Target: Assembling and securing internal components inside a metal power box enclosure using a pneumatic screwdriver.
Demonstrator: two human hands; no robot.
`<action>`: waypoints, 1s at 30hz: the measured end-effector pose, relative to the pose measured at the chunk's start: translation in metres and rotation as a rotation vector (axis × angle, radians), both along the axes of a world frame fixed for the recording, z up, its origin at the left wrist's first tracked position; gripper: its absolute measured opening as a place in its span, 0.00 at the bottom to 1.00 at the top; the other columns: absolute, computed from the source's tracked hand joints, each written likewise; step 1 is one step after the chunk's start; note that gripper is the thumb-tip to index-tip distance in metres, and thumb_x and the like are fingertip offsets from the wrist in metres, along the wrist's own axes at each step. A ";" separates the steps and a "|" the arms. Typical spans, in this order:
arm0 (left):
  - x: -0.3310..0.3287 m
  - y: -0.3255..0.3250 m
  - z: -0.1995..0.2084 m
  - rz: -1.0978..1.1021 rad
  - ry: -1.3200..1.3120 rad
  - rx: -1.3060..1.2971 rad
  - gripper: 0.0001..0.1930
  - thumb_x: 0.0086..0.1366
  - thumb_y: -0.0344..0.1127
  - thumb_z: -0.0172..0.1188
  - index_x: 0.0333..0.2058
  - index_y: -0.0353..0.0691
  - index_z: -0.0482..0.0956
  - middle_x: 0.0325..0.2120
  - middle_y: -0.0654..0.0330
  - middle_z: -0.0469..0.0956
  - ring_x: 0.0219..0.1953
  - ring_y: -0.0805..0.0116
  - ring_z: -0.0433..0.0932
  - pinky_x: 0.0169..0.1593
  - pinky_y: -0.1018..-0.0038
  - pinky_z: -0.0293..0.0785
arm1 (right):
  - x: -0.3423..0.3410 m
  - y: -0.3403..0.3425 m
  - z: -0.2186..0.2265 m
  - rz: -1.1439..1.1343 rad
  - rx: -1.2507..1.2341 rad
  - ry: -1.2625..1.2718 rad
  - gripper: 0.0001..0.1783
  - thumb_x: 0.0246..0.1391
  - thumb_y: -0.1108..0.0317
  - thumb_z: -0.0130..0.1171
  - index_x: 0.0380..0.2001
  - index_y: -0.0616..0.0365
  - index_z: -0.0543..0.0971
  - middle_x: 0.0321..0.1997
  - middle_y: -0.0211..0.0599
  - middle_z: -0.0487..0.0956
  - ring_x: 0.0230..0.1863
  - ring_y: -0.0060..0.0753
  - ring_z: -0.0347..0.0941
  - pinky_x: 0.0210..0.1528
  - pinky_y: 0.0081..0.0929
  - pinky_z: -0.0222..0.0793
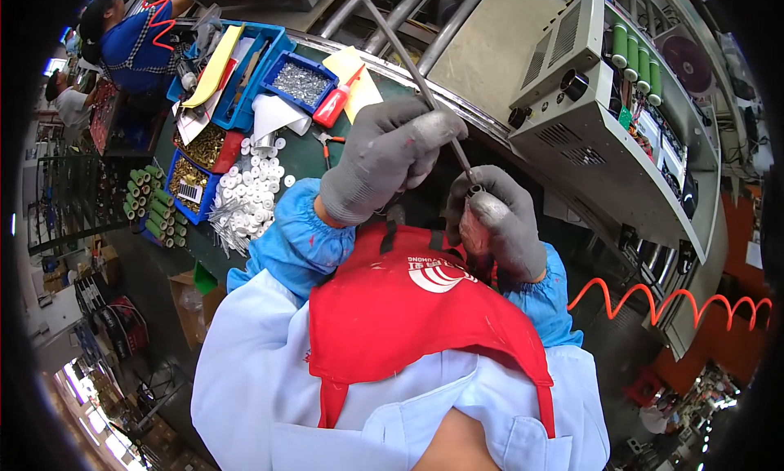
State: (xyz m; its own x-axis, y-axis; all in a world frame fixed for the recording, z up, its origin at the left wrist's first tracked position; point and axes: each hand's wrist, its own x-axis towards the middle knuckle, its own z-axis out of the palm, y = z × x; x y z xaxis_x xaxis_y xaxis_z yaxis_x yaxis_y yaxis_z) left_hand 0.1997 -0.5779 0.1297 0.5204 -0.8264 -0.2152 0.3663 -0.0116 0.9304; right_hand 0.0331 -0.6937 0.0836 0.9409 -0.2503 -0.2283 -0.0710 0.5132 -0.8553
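My left hand (380,157), in a grey glove, is closed around a long thin metal rod (392,32). The rod slants from the upper left down toward my other hand, its lower end close to those fingertips. My right hand (508,226), gloved alike, is closed on a small dark ring-ended piece (475,190). Something reddish shows below that ring, mostly hidden by the fingers. Whether rod and ring touch I cannot tell. Both hands are raised in front of my red apron (384,308).
At left, a green bench (327,173) carries white round plastic parts (245,195), a blue tray of screws (300,81), a red bottle (333,104) and pliers (328,144). An open metal cabinet (563,116) stands at right, near a coiled orange hose (653,308). Other people (135,42) are at far left.
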 end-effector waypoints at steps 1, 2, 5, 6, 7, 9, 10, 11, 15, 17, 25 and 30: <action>-0.001 -0.001 0.000 -0.031 -0.028 0.005 0.17 0.66 0.43 0.56 0.36 0.31 0.79 0.13 0.70 0.64 0.13 0.83 0.58 0.17 0.83 0.51 | -0.001 -0.001 0.000 0.013 -0.005 -0.001 0.16 0.57 0.67 0.54 0.47 0.64 0.74 0.38 0.31 0.76 0.38 0.19 0.70 0.41 0.21 0.68; -0.001 -0.001 -0.001 -0.063 -0.057 0.011 0.17 0.65 0.42 0.56 0.37 0.31 0.79 0.13 0.69 0.64 0.13 0.83 0.58 0.17 0.83 0.51 | -0.002 -0.002 0.000 0.013 -0.004 -0.001 0.16 0.57 0.67 0.54 0.47 0.64 0.74 0.38 0.31 0.76 0.38 0.19 0.70 0.41 0.21 0.68; 0.001 -0.003 -0.001 -0.121 -0.098 0.014 0.16 0.65 0.41 0.56 0.37 0.30 0.80 0.13 0.68 0.66 0.12 0.83 0.59 0.17 0.82 0.52 | -0.002 -0.003 0.000 0.028 -0.007 0.000 0.16 0.57 0.67 0.54 0.46 0.64 0.74 0.38 0.31 0.76 0.37 0.19 0.70 0.40 0.22 0.69; 0.003 -0.005 0.001 -0.121 -0.098 0.014 0.16 0.65 0.41 0.56 0.37 0.30 0.80 0.13 0.68 0.66 0.12 0.83 0.59 0.17 0.82 0.52 | -0.002 -0.003 0.000 0.023 -0.009 0.009 0.16 0.57 0.67 0.54 0.46 0.64 0.74 0.38 0.31 0.76 0.36 0.20 0.70 0.40 0.22 0.69; 0.007 -0.006 0.003 -0.155 -0.123 0.033 0.16 0.64 0.40 0.57 0.37 0.30 0.80 0.14 0.68 0.68 0.13 0.82 0.60 0.17 0.82 0.53 | -0.002 -0.002 0.000 0.018 -0.012 0.017 0.16 0.57 0.67 0.54 0.46 0.64 0.74 0.37 0.32 0.76 0.36 0.20 0.71 0.39 0.22 0.69; 0.012 -0.008 0.005 -0.187 -0.148 0.052 0.15 0.63 0.40 0.57 0.37 0.30 0.81 0.14 0.67 0.69 0.13 0.82 0.61 0.18 0.82 0.53 | 0.000 -0.003 0.003 0.033 0.015 0.011 0.15 0.57 0.67 0.53 0.46 0.64 0.74 0.37 0.33 0.76 0.35 0.21 0.71 0.39 0.23 0.70; 0.014 -0.010 0.006 -0.209 -0.174 0.057 0.16 0.63 0.40 0.58 0.37 0.30 0.81 0.16 0.66 0.71 0.15 0.82 0.64 0.19 0.83 0.55 | 0.001 -0.003 0.004 0.044 0.041 0.004 0.15 0.57 0.68 0.53 0.46 0.64 0.74 0.36 0.33 0.76 0.34 0.22 0.72 0.38 0.23 0.70; 0.016 -0.011 0.007 -0.231 -0.201 0.061 0.16 0.62 0.40 0.59 0.36 0.31 0.82 0.17 0.65 0.73 0.16 0.82 0.66 0.20 0.83 0.57 | 0.002 -0.003 0.003 0.044 0.041 0.002 0.15 0.57 0.68 0.53 0.46 0.64 0.74 0.36 0.33 0.76 0.34 0.22 0.72 0.38 0.23 0.70; 0.019 -0.018 0.006 -0.272 -0.298 0.012 0.16 0.60 0.40 0.63 0.37 0.31 0.82 0.24 0.62 0.78 0.22 0.81 0.71 0.24 0.83 0.62 | 0.005 -0.006 0.002 0.034 0.025 0.027 0.16 0.57 0.65 0.53 0.46 0.64 0.74 0.35 0.35 0.76 0.33 0.24 0.72 0.37 0.24 0.70; 0.017 -0.021 -0.006 -0.307 -0.316 -0.022 0.16 0.59 0.41 0.63 0.37 0.31 0.82 0.23 0.63 0.78 0.21 0.81 0.70 0.24 0.82 0.62 | 0.008 -0.007 0.002 0.042 0.046 0.022 0.17 0.57 0.64 0.53 0.45 0.64 0.74 0.35 0.35 0.77 0.33 0.25 0.72 0.37 0.24 0.70; 0.022 -0.065 0.012 -0.286 -0.137 0.021 0.12 0.60 0.41 0.61 0.33 0.36 0.79 0.16 0.70 0.68 0.17 0.84 0.63 0.20 0.84 0.54 | 0.034 -0.018 0.025 -0.126 0.409 0.012 0.21 0.62 0.44 0.49 0.41 0.51 0.72 0.21 0.33 0.74 0.15 0.29 0.70 0.14 0.25 0.68; 0.024 -0.082 -0.037 -0.335 -0.064 0.142 0.11 0.62 0.41 0.61 0.31 0.38 0.77 0.16 0.71 0.66 0.16 0.85 0.60 0.18 0.85 0.52 | 0.026 -0.024 -0.027 -0.048 0.551 -0.103 0.25 0.62 0.40 0.47 0.42 0.51 0.72 0.27 0.31 0.76 0.21 0.26 0.73 0.19 0.22 0.71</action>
